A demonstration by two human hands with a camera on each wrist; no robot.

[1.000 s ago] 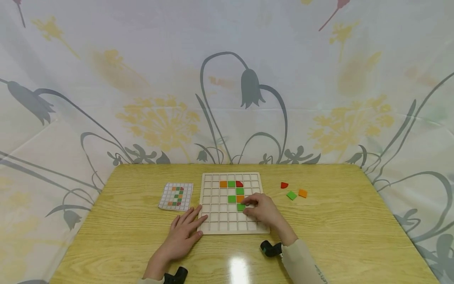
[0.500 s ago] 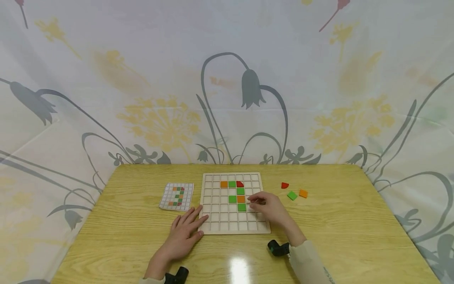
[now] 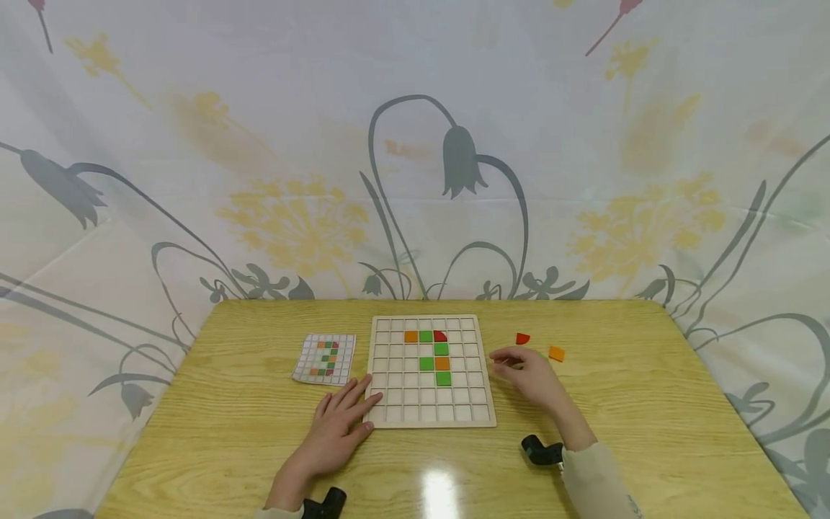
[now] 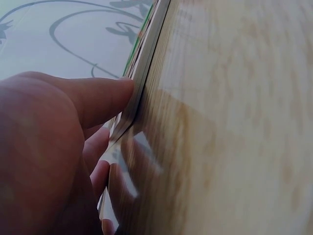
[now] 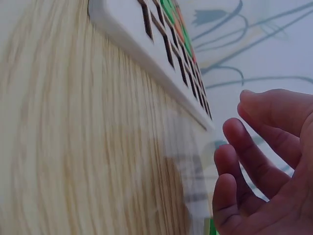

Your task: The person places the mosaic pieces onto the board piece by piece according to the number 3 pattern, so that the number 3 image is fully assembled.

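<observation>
A wooden grid board (image 3: 462, 413) lies mid-table with several tiles set in it. Its top row of tiles runs orange tile (image 3: 411, 336), green tile (image 3: 425, 336), red quarter-circle tile (image 3: 440, 336). Lowest of the placed pieces is a green square tile (image 3: 444, 378). My left hand (image 3: 336, 435) rests with spread fingers on the board's left edge; in the left wrist view its thumb (image 4: 105, 98) touches the board's side. Right of the board, my right hand (image 3: 537, 380) hovers with loosely bent fingers (image 5: 234, 132) and nothing between them. It partly covers a loose green tile (image 3: 540, 354).
A paper card (image 3: 326, 358) printed with a coloured grid pattern lies left of the board. Beyond my right hand are a loose red quarter-circle (image 3: 522, 339) and a loose orange square (image 3: 556, 354). A patterned curtain (image 3: 415, 216) hangs behind the table's far edge.
My right hand has left the lowest green tile, which stays in the board, and moved right, off the board toward the loose tiles. My left hand has stayed put.
</observation>
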